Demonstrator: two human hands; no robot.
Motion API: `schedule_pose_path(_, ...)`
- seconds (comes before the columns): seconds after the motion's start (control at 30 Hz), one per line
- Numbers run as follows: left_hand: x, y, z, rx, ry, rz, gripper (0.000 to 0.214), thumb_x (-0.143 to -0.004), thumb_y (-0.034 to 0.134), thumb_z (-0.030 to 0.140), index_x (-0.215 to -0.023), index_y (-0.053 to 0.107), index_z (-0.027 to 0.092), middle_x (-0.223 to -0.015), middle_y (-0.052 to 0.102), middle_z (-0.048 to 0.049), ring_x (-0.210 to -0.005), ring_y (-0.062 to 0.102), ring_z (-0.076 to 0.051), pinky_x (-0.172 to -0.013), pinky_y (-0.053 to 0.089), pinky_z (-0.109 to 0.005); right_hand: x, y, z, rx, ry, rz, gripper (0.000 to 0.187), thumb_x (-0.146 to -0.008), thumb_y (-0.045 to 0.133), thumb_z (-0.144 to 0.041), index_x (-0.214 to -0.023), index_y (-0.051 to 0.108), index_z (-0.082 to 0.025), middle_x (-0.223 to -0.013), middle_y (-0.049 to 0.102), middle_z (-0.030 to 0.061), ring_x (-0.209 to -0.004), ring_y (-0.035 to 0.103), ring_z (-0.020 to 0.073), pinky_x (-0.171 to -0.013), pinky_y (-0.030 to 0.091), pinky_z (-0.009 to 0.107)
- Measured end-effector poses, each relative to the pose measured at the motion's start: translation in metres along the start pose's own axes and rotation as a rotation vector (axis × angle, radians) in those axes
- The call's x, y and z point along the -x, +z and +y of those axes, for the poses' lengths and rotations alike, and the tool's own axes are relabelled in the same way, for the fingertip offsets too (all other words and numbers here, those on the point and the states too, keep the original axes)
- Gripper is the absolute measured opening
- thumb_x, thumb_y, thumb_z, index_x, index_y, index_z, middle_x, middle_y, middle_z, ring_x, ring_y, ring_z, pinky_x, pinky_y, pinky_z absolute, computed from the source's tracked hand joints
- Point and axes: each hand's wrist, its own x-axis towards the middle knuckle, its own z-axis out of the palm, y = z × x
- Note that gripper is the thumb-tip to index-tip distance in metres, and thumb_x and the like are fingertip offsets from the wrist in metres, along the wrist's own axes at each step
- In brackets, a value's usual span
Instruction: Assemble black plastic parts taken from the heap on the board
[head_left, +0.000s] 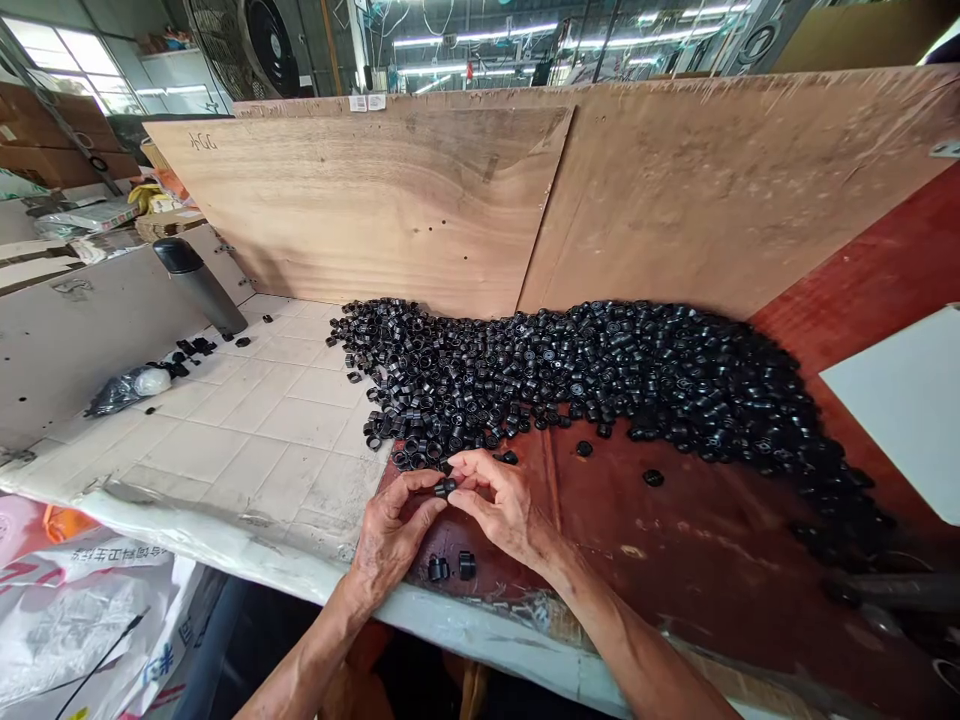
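Between the fingertips of my left hand (394, 525) and my right hand (499, 505) is a small black cylindrical part (446, 487), held up just above a reddish-brown board (637, 530). Both hands grip it from either side. Two similar parts (448, 567) stand on the board just below my hands. A large heap of black cylindrical parts (570, 370) spreads across the board and beyond my fingertips. Several loose ones lie apart from it on the bare board.
Plywood panels (360, 200) stand behind the heap. To the left lies a white tile-patterned sheet (262, 425), with a dark flask (199, 285) and a plastic bag (127, 392) beyond it. White woven sacks (75, 625) sit below the front edge, and a white card (900, 400) lies at right.
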Motion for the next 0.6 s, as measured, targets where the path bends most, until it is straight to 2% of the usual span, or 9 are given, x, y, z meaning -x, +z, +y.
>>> schedule_pose_path(0.07,0.0021,0.0007,-0.0024,0.015,-0.034,-0.003,0.023,-0.095,0.072,0.032,-0.116,0.074,0.024,-0.114,0.080,-0.0059,-0.106,0.077,-0.023,-0.096,0.065,-0.039,0.0003,0.0002,-0.0016,0.012,0.009,-0.004,0.019,-0.089,0.065,-0.018,-0.107,0.069,-0.023,-0.093,0.073,0.0020,-0.075,0.069,0.0165,-0.071,0.056,0.027)
schedule_pose_path(0.17,0.0031,0.0008,-0.0033,0.013,-0.030,0.008,0.021,-0.094,0.072,0.031,-0.114,0.074,0.024,-0.114,0.080,-0.0057,-0.108,0.077,-0.023,-0.099,0.063,-0.040,-0.0005,-0.0005,-0.0032,0.077,-0.064,-0.003,0.009,-0.092,0.063,-0.019,-0.097,0.070,-0.022,-0.091,0.072,0.0038,-0.078,0.068,0.0178,-0.073,0.055,0.029)
schedule_pose_path(0.37,-0.0012,-0.0006,0.0029,0.075,-0.087,0.008,0.016,-0.090,0.075,0.029,-0.104,0.077,0.022,-0.108,0.081,-0.0055,-0.101,0.077,-0.023,-0.095,0.064,-0.038,-0.0030,-0.0003,0.0006,0.046,-0.230,-0.025,0.019,-0.093,0.057,-0.012,-0.099,0.073,-0.022,-0.103,0.074,0.0077,-0.096,0.071,0.0209,-0.089,0.057,0.033)
schedule_pose_path(0.47,-0.0015,-0.0001,0.0005,0.102,-0.091,0.007,0.017,-0.091,0.075,0.031,-0.105,0.077,0.022,-0.107,0.080,-0.0059,-0.100,0.077,-0.023,-0.095,0.063,-0.037,-0.0025,0.0016,0.0043,0.044,-0.215,0.001,0.018,-0.091,0.059,-0.012,-0.099,0.072,-0.022,-0.100,0.073,0.0071,-0.093,0.071,0.0204,-0.086,0.057,0.032)
schedule_pose_path(0.6,-0.0002,0.0006,-0.0048,0.057,-0.026,0.008,0.018,-0.094,0.073,0.032,-0.108,0.075,0.021,-0.109,0.079,-0.0067,-0.105,0.075,-0.023,-0.097,0.062,-0.038,-0.0006,0.0025,0.0055,0.066,-0.102,0.015,0.011,-0.090,0.063,-0.016,-0.097,0.071,-0.020,-0.090,0.072,0.0045,-0.077,0.069,0.0176,-0.073,0.055,0.027)
